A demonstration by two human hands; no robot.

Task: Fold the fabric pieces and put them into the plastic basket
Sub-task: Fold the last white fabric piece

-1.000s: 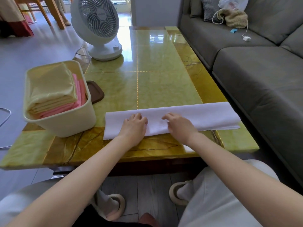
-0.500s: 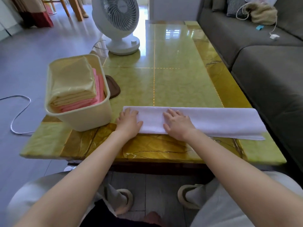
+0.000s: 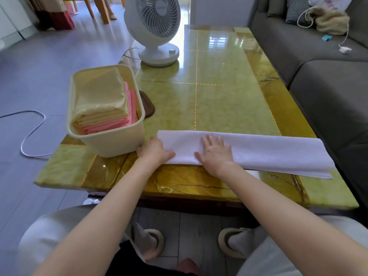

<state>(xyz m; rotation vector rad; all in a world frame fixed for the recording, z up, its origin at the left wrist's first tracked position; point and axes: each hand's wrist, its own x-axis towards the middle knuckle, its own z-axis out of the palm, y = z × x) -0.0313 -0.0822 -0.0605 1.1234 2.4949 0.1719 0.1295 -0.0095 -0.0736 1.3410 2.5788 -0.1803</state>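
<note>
A white fabric (image 3: 264, 151), folded into a long strip, lies across the near part of the green marble table (image 3: 219, 96). My left hand (image 3: 154, 151) is at the strip's left end, fingers curled around its corner beside the basket. My right hand (image 3: 216, 151) lies flat on the strip, fingers spread, left of its middle. The cream plastic basket (image 3: 111, 141) stands at the table's near left and holds folded yellow fabric (image 3: 101, 96) on top of folded pink fabric (image 3: 111, 124).
A white desk fan (image 3: 157, 26) stands at the table's far left. A dark brown tray (image 3: 148, 106) sits behind the basket. A grey sofa (image 3: 328, 86) runs along the right. A white cable (image 3: 29, 132) loops on the floor at left.
My left hand has slid left along the strip to its left end and closed on the corner. My right hand has also shifted left and now lies flat. The camera view shifted.
</note>
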